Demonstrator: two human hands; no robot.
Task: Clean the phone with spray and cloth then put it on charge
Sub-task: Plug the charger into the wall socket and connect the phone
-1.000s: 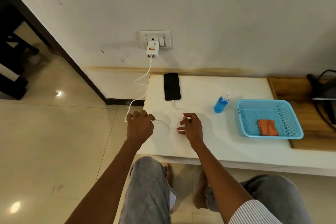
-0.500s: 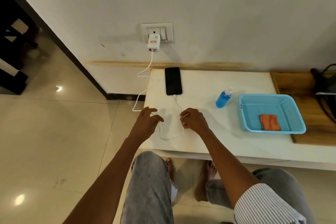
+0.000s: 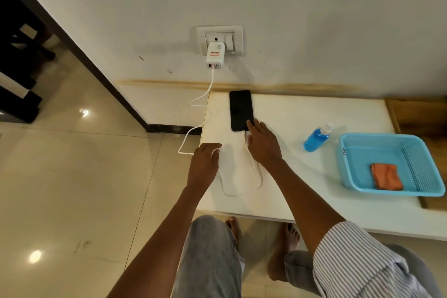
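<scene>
A black phone [image 3: 240, 109] lies flat on the white table [image 3: 302, 116] near the wall, with a white cable [image 3: 255, 172] plugged into its near end. The cable loops over the table and runs up to a white charger [image 3: 215, 55] in the wall socket [image 3: 235, 36]. My right hand [image 3: 262, 144] reaches forward, its fingertips touching the phone's near right corner and the cable under its palm. My left hand [image 3: 205, 162] rests at the table's left edge on the cable. A blue spray bottle [image 3: 316, 139] stands to the right. An orange cloth [image 3: 387, 176] lies in a blue basket [image 3: 348, 143].
A wooden board [image 3: 420, 113] lies under the basket at the table's right end. Glossy tiled floor [image 3: 72, 176] spreads to the left, with dark furniture [image 3: 17, 55] at the far left. My knees and bare feet are below the table's front edge.
My right hand has moved forward from the cable loop to the phone's near end. My left hand has shifted slightly onto the cable at the table's left edge.
</scene>
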